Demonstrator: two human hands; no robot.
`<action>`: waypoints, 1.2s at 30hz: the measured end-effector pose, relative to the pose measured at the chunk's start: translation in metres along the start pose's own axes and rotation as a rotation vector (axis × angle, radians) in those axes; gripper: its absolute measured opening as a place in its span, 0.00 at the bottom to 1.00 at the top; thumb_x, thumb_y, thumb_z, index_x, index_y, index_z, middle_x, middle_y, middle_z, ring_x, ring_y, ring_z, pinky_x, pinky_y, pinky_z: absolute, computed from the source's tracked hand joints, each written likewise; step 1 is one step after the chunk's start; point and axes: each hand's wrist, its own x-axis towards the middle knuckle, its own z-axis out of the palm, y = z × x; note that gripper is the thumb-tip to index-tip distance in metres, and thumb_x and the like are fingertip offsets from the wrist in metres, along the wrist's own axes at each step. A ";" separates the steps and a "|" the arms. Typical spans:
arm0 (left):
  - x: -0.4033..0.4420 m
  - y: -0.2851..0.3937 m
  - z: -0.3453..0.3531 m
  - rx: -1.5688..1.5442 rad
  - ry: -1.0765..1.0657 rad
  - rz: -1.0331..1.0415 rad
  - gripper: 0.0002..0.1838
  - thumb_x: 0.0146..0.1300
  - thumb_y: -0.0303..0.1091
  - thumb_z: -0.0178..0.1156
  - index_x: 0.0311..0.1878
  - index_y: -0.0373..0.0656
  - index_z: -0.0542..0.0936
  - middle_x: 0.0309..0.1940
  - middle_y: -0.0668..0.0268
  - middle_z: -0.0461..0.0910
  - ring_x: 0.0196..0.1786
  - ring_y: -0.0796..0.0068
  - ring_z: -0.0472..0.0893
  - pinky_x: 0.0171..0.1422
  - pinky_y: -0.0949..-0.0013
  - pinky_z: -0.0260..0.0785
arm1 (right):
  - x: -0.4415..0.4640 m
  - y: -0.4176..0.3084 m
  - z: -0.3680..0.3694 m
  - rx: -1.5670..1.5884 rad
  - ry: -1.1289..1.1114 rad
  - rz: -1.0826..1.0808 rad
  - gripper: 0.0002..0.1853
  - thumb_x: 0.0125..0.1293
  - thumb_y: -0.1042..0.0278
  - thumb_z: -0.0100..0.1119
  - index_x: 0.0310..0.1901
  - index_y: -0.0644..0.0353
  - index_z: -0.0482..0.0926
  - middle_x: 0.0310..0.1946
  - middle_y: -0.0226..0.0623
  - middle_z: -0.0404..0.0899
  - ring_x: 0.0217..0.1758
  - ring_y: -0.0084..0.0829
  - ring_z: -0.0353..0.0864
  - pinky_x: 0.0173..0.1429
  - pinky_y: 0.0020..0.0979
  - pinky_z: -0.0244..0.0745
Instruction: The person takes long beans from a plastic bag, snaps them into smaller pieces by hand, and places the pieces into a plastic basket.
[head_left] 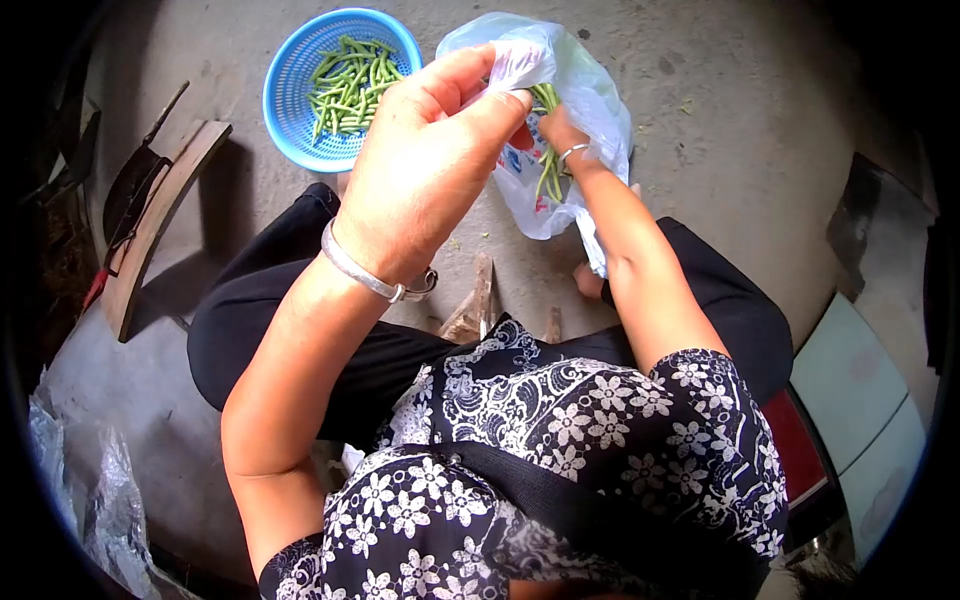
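My left hand [430, 140] is raised close to the camera, thumb and fingers pinched on the gathered rim of a thin white plastic bag [600, 85]. The bag hangs and spreads over the ground to the right of that hand. Inside its mouth is my right hand [562, 132], closed around a bunch of long green beans [550, 180]; bean ends stick out above and below it. The right fingertips are partly hidden by the beans and bag.
A blue plastic basket [285, 125] with many short green bean pieces [350, 90] stands at the upper left. A curved wooden plank [165, 220] lies farther left. Clear plastic sheeting [110, 500] is at lower left, pale green panels [860, 380] at right. Bean scraps dot the concrete floor [720, 150].
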 end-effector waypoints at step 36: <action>0.086 -0.110 -0.055 0.522 0.244 0.186 0.25 0.51 0.32 0.49 0.55 0.34 0.72 0.33 0.51 0.81 0.32 0.66 0.82 0.43 0.66 0.72 | -0.196 -0.090 -0.169 -0.366 0.462 -0.919 0.15 0.51 0.73 0.55 0.43 0.57 0.69 0.34 0.44 0.74 0.35 0.48 0.77 0.38 0.42 0.73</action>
